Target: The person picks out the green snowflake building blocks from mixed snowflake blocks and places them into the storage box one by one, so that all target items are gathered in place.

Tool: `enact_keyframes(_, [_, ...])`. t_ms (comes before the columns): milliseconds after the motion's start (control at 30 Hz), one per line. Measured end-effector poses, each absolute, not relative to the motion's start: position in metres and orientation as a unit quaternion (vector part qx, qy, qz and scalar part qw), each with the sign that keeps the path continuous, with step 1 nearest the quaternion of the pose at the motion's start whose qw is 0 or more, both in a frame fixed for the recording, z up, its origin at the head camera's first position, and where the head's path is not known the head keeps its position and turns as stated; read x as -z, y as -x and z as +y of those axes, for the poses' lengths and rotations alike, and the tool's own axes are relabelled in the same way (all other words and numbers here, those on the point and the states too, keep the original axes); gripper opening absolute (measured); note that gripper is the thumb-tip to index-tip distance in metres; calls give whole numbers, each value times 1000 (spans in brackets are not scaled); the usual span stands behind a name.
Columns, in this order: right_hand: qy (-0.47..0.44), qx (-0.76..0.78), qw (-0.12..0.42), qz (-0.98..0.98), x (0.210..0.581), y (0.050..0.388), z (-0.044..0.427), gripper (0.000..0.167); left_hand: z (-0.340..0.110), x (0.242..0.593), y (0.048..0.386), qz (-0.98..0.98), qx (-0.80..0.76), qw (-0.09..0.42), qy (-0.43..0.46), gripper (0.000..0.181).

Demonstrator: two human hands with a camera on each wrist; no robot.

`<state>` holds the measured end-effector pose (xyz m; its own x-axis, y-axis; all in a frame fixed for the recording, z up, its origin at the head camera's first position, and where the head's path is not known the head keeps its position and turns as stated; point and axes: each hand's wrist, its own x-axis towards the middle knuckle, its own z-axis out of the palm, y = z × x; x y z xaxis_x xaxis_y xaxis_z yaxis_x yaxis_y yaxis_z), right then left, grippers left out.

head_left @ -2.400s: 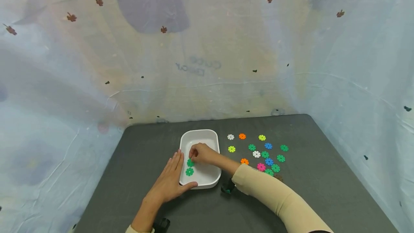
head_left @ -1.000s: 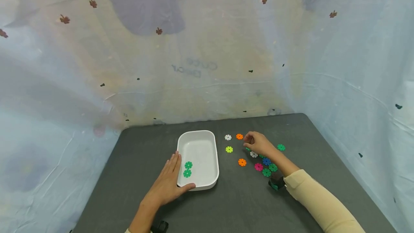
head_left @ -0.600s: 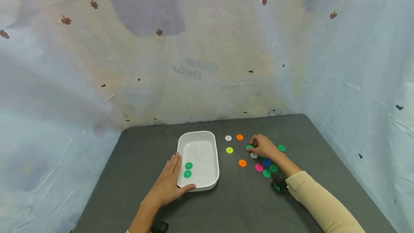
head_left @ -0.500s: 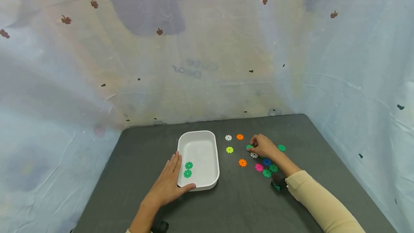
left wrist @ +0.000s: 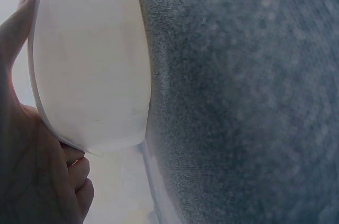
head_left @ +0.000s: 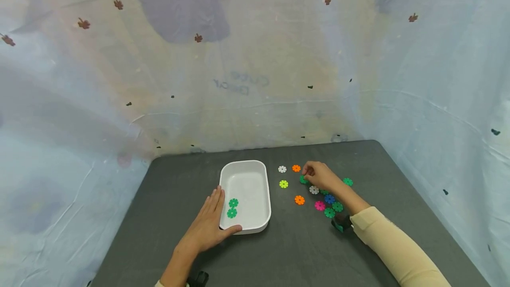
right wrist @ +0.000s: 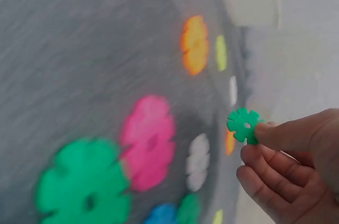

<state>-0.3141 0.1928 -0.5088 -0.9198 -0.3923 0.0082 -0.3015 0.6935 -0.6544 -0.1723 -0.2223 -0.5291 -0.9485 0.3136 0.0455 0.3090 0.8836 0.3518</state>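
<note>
My right hand (head_left: 321, 176) pinches a green notched plastic disc (right wrist: 242, 124) between thumb and fingers, just above the table. The disc has a small hole in its middle. My left hand (head_left: 207, 224) lies along the left side of a white plastic tray (head_left: 250, 186), fingers straight and thumb at its near rim. Two green discs (head_left: 233, 207) lie inside the tray, on the left. In the left wrist view, my left hand (left wrist: 39, 166) touches the tray's outer wall (left wrist: 92, 65); the inside is hidden there.
Loose discs lie on the dark table (head_left: 287, 251) right of the tray: white (head_left: 282, 169), orange (head_left: 299, 200), yellow (head_left: 283, 184), pink (head_left: 320, 206), blue (head_left: 329, 199) and several green (head_left: 337, 207). My right hand hides part of this group. A pale plastic sheet (head_left: 247, 118) hangs behind.
My right hand left the tray, where two green discs now lie, and went right to the loose discs. It took hold of another green disc and has lifted it. My left hand stayed at the tray.
</note>
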Motion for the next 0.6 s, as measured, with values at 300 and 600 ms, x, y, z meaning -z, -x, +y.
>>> enact_keyframes(300, [233,386,50,891,487,312,160,7,-223,529,171,971,-182,12,-157,129])
enact_keyframes(600, [280,432,49,856,478,310,117,8,-222,527,172,971,-182,10,-153,129])
